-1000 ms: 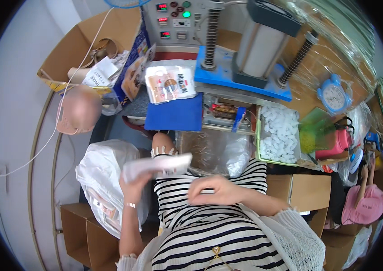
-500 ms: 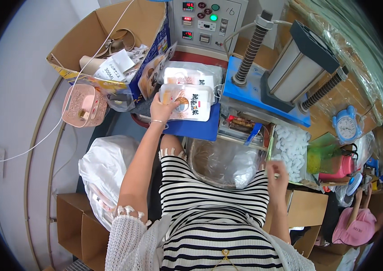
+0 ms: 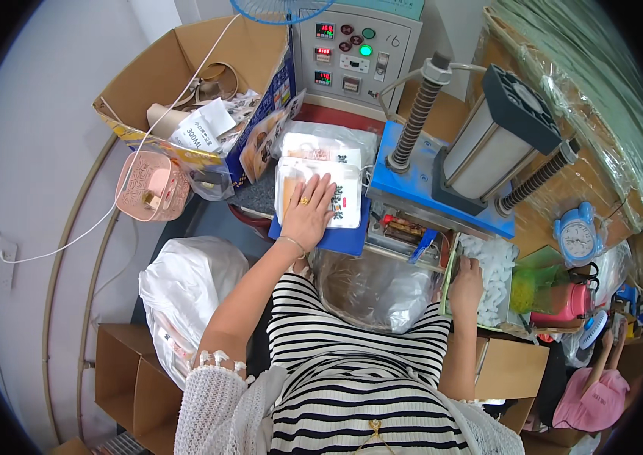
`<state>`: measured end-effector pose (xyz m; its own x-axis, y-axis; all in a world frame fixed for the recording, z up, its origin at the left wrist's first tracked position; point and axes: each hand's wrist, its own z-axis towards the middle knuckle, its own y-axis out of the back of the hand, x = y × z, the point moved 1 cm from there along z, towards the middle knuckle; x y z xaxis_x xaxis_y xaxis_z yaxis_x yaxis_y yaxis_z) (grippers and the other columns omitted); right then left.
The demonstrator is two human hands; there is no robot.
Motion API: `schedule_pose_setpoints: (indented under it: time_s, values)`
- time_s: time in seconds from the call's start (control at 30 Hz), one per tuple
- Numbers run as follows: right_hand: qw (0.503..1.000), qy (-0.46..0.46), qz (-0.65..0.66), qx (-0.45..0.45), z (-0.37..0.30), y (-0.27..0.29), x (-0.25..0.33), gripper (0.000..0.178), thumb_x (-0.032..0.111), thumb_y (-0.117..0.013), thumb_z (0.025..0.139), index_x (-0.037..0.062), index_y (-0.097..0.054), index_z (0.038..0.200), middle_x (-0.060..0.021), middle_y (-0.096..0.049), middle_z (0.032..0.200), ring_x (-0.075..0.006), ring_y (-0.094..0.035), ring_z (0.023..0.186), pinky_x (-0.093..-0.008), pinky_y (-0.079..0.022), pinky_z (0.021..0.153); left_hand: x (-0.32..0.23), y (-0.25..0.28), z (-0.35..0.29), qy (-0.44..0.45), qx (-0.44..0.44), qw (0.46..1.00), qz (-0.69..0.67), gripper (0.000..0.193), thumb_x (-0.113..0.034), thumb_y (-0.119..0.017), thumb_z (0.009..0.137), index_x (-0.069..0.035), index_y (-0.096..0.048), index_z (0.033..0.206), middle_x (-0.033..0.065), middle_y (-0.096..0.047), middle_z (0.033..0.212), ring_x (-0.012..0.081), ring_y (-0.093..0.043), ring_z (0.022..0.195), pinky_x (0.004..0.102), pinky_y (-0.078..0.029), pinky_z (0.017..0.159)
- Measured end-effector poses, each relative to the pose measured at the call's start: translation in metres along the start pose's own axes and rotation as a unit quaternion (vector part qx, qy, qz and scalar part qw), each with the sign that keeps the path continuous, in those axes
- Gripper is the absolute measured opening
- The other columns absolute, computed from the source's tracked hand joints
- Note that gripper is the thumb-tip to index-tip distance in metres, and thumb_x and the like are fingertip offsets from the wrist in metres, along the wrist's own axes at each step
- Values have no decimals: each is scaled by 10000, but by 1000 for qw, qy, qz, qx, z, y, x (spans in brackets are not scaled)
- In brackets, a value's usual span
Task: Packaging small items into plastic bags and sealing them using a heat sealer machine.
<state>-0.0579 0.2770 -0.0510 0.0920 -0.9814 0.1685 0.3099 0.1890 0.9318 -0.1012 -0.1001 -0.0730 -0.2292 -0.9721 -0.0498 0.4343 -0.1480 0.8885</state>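
Observation:
My left hand (image 3: 308, 208) lies flat with spread fingers on a stack of white printed pouches (image 3: 346, 203). The stack rests on a blue board (image 3: 345, 243). Over at the right, my right hand (image 3: 466, 288) is at the left edge of a tray heaped with small white plastic pieces (image 3: 494, 274). Its fingers are curled together, and their tips are partly hidden, so what they hold cannot be made out. Between the hands stands a press with a blue plate (image 3: 416, 163). A basket lined with clear plastic (image 3: 370, 292) sits below it.
A control box (image 3: 355, 57) stands behind the pouches. At the left are an open carton (image 3: 177, 57), a pink basket (image 3: 153, 189) and a white plastic bag (image 3: 189, 277). A blue clock (image 3: 579, 235) and a green bin (image 3: 537, 280) stand right; beyond, a person in pink (image 3: 592, 398).
My left hand has gone from gripping the pouches' left edge to lying flat on top of them. My right hand has moved up from beside my knee to the white pieces.

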Motion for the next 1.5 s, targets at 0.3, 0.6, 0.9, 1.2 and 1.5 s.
schedule_pose_setpoints:
  time_s: [0.3,0.6,0.9,1.2,1.5]
  values:
    - [998,-3,55,15,7,-3,-13,288,-58,-513,783,-37,-590,1060,-194,-583,1026,-386,-574,967,-448,-493,800,-22,19,3,-11,-3,998,58,666,-298,-625,874,-74,-382,1453,103,-304,1551,292,-270,1433,479,-184,1168]
    - [999,-6,44,27,14,-6,-14,237,-50,-534,770,-34,-597,998,-206,-588,975,-392,-576,946,-452,-491,798,-92,15,-65,111,-48,989,-89,573,-164,-679,802,-84,-502,1341,114,-476,1397,311,-417,1308,470,-254,1127]
    - [947,-112,301,-23,0,-3,-23,343,-50,-530,847,-39,-554,1189,-150,-612,1008,-259,-611,915,-359,-514,772,-70,20,-59,80,-96,971,-201,185,-95,-712,775,-63,-671,952,70,-648,1019,276,-609,885,395,-482,755]
    - [726,-143,670,51,6,52,45,315,18,-557,921,-18,-554,1234,-135,-639,1137,-188,-610,1060,-315,-501,925,-145,68,-41,206,119,797,-555,168,-125,-736,859,30,-679,889,-18,-638,765,38,-533,706,208,-437,611]
    - [720,-103,659,192,19,13,54,323,7,-567,924,15,-565,1246,-114,-684,1096,-164,-619,1045,-295,-479,915,-162,17,-51,319,222,654,-650,196,-154,-695,908,33,-702,965,14,-695,862,34,-575,743,202,-471,667]
